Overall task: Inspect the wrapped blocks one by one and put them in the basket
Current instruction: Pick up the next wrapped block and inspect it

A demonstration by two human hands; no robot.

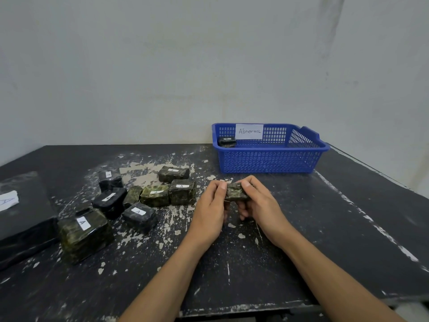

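Both hands hold one small greenish wrapped block (235,193) just above the table, in front of the basket. My left hand (212,210) pinches its left end and my right hand (257,205) grips its right end, fingers curled underneath. The blue basket (269,162), labelled "Abnormal", stands behind at the table's back and holds one dark wrapped block (227,141) in its left corner. Several more wrapped blocks with white "A" labels lie in a cluster to the left, among them a large greenish one (84,234) and a dark one (139,217).
The black table (325,240) has chipped, flaking paint. A large black wrapped slab (21,224) with a paper label lies at the far left edge. A pale wall rises right behind the table; the table's front edge is near my forearms.
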